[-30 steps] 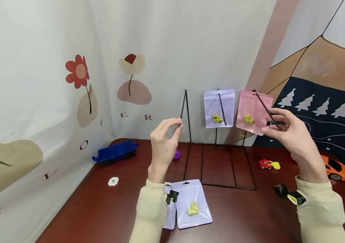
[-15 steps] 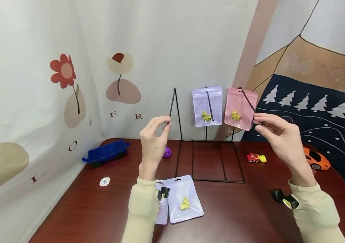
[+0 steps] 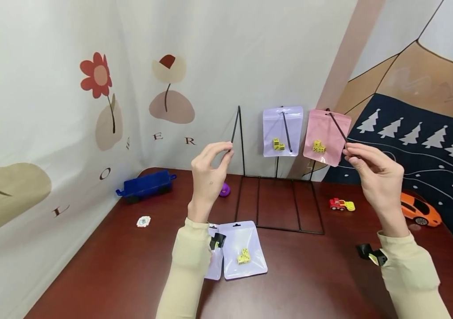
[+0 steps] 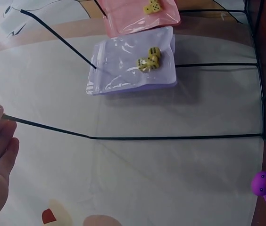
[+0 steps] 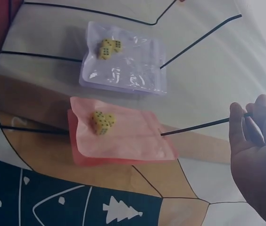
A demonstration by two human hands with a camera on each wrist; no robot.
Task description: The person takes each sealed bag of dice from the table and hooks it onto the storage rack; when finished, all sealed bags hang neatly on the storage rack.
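1. Both hands work at a black wire rack (image 3: 290, 230): the left grip (image 3: 209, 177) is clamped on the tip of the bare left prong (image 4: 48, 127), thumb against fingers, while the right grip (image 3: 380, 177) pinches the end of the right prong (image 5: 194, 128).

2. A pink pouch (image 3: 322, 128) hangs from that right prong by its top hole, apart from the fingers — a lavender pouch (image 3: 272, 126) hangs just beside it on the middle prong (image 3: 287, 132). Yellow dice (image 3: 319, 146) show in each.

3. On the table (image 3: 298, 274), two flat lavender pouches (image 3: 232, 239) lie side by side before the rack, one partly hidden by the left sleeve (image 3: 188, 261).

4. The step in hand looks like steadying or truing the outer prongs. It calls for light, even pressure on both tips — a hard tug could tip the rack, and a right tip pressed too low could let the pink pouch slide off.

5. Room is tightest between the two hanging pouches, and the backdrop (image 3: 210, 57) rises close behind. A purple duck (image 3: 224, 189) sits near the rack's left edge; a toy truck (image 3: 341, 204) and an orange car (image 3: 421, 210) stand to the right, the car near the right forearm. The easiest way back appears to be toward the person, above the flat pouches.
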